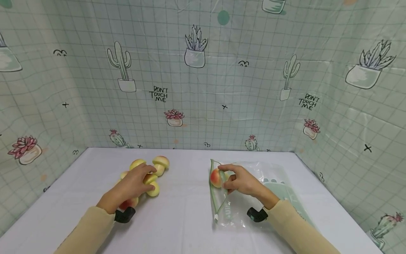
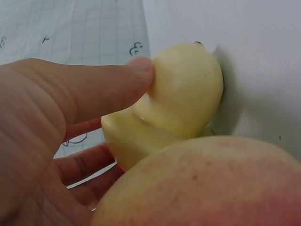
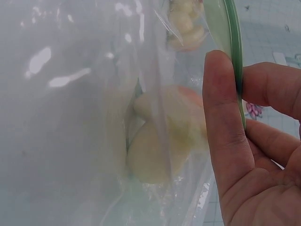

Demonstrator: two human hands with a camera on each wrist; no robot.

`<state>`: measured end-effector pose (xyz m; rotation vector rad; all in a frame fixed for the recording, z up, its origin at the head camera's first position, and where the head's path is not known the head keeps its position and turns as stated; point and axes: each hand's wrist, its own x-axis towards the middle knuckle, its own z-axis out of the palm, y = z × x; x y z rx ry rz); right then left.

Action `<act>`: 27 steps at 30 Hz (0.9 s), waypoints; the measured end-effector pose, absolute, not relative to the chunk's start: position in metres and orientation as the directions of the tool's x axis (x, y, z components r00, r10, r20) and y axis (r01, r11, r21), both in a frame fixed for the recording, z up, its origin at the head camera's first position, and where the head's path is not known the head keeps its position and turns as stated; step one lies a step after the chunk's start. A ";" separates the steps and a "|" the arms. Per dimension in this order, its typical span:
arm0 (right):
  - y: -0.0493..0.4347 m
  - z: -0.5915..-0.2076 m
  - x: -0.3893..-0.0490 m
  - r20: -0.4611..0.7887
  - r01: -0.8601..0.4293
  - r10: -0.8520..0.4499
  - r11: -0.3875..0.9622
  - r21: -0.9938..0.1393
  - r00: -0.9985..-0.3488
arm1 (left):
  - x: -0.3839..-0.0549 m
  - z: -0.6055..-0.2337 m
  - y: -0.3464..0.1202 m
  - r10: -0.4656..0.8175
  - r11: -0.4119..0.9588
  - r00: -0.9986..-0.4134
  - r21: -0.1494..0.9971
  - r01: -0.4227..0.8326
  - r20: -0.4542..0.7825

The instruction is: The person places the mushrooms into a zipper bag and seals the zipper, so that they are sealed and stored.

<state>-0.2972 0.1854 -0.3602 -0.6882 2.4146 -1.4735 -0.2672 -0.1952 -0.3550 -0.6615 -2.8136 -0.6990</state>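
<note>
In the head view, my left hand is at a cluster of toy mushrooms on the left of the table. Its thumb and fingers grip a pale yellow mushroom, which still lies low against the tabletop. A red-tinged cap fills the near part of the left wrist view. On the right, my right hand pinches the green-edged mouth of a clear zip bag between thumb and fingers, holding it apart. Another mushroom, with a red-orange cap, shows through the bag's plastic.
More mushrooms lie around my left hand, one farther back and a reddish one near the wrist. A pale green panel shows at the bag's right part. Patterned cloth surrounds the white table at back and sides.
</note>
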 end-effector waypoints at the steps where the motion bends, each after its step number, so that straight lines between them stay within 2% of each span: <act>1: 0.186 -0.360 -0.297 0.048 -0.271 -0.505 0.380 -0.884 -0.862 | -0.267 -0.355 -0.195 0.379 0.790 -0.887 0.407 0.459 0.265; 11: 0.188 -0.360 -0.298 0.046 -0.289 -0.505 0.415 -0.863 -0.862 | -0.269 -0.357 -0.186 0.374 0.776 -0.896 0.447 0.444 0.240; 20: 0.188 -0.359 -0.298 0.042 -0.289 -0.507 0.420 -0.860 -0.861 | -0.265 -0.359 -0.175 0.423 0.759 -0.869 0.423 0.495 0.259; 27: 0.187 -0.358 -0.297 0.038 -0.280 -0.496 0.424 -0.861 -0.868 | -0.264 -0.360 -0.171 0.408 0.774 -0.876 0.411 0.481 0.256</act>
